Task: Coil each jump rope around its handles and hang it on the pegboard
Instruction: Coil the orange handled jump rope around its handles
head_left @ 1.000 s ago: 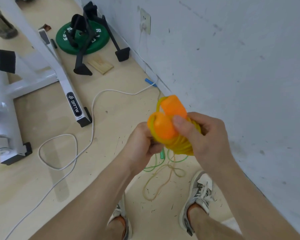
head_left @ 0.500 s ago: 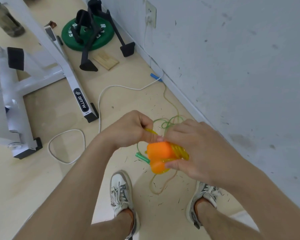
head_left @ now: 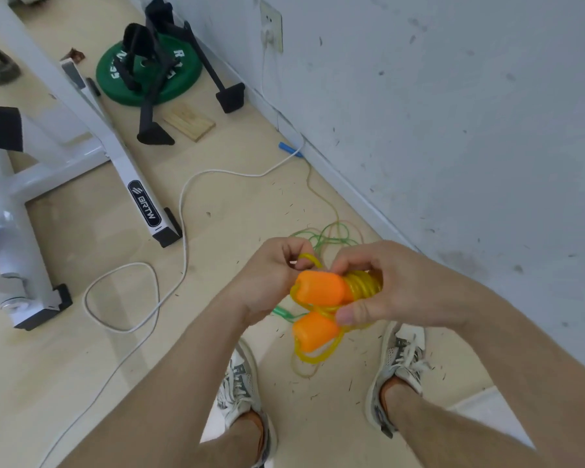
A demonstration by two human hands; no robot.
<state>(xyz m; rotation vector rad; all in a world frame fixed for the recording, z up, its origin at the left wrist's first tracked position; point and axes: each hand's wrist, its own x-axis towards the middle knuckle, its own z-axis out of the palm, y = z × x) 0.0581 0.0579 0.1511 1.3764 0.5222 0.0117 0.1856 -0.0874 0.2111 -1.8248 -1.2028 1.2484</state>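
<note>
Clamping the coiled rope [head_left: 363, 286] against the handles [head_left: 321, 288] so it can't unwind, the right hand [head_left: 389, 285] holds firm; the left hand [head_left: 271, 282] pinches the end loop.

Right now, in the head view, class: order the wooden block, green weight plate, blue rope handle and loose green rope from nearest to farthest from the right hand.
1. Green rope: lying just beyond the right hand.
2. Blue rope handle: farther on, beside the wall.
3. Wooden block: up and left.
4. Green weight plate: farthest, upper left.
</note>
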